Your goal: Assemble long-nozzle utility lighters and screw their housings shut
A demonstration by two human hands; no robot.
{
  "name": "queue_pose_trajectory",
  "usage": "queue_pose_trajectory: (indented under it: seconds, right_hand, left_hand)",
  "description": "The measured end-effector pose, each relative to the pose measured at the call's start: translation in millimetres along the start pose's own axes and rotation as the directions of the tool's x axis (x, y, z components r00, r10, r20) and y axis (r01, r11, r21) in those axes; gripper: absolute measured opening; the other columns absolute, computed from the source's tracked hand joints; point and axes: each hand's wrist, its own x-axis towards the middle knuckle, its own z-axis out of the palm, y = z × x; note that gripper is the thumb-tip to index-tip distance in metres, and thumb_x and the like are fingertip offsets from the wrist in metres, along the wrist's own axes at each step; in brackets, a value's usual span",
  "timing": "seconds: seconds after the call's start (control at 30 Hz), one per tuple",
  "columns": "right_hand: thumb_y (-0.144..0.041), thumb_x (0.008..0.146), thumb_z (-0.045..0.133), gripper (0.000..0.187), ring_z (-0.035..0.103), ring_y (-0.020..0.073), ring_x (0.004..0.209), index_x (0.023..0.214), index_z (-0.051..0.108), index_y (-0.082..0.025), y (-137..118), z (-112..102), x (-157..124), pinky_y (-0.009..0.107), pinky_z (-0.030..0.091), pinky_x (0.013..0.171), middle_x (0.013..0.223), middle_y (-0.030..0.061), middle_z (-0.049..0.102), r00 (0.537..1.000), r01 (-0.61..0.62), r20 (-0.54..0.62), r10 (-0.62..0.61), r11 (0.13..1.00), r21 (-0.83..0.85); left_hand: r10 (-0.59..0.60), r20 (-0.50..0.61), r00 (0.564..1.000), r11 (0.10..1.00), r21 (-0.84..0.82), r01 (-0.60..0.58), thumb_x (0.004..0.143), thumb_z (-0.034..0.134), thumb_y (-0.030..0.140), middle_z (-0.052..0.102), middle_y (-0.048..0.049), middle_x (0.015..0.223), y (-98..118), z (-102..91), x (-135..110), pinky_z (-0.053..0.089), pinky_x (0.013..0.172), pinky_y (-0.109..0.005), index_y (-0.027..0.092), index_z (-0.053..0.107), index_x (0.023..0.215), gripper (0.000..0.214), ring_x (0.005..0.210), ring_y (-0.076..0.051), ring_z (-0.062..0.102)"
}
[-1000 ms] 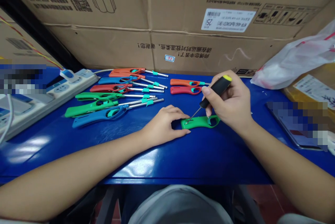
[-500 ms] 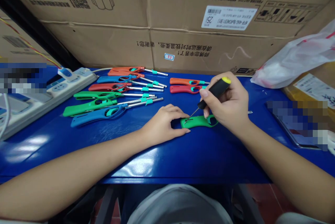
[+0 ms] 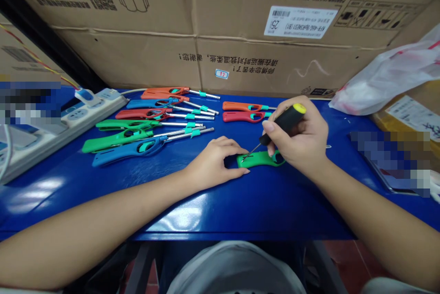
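Note:
A green utility lighter (image 3: 259,159) lies flat on the blue table, its far end hidden behind my right hand. My left hand (image 3: 215,163) steadies its handle end, thumb on the near side and fingers on the far side. In my right hand (image 3: 307,135) is a screwdriver (image 3: 288,119) with a black handle and yellow cap. The screwdriver slants down to the left, and its tip touches the lighter near the handle end. Just beyond lie a red lighter (image 3: 235,116) and an orange lighter (image 3: 235,106), their rods partly hidden by my right hand.
Several lighters, among them a blue lighter (image 3: 118,154), lie at the left beside a white power strip (image 3: 65,131). A large cardboard box (image 3: 154,55) stands along the back. To the right are a plastic bag (image 3: 374,85) and a dark phone-like slab (image 3: 381,165).
The screwdriver's handle has shifted very slightly to the right with my right hand, its tip still on the green lighter. My left hand keeps its place.

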Motion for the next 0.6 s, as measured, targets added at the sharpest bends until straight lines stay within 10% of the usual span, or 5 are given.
queue_pose_trajectory:
  seconds: [0.6]
  right_hand:
    - [-0.031,0.086,0.077,0.028,0.059,0.0116,0.04,0.087,0.049,-0.028,-1.8,-2.6,-3.2,0.027,0.047,0.038,0.068,-0.0063,0.062,0.998,0.002,0.063,0.003,0.996,-0.085]
  left_hand:
    - [0.017,-0.01,1.0,1.0,0.009,-0.017,0.082,0.084,0.032,0.075,-0.0057,0.103,-0.5,0.5,0.0,0.052,0.09,-0.039,0.018,0.074,0.112,0.034,0.095,-0.022,0.067]
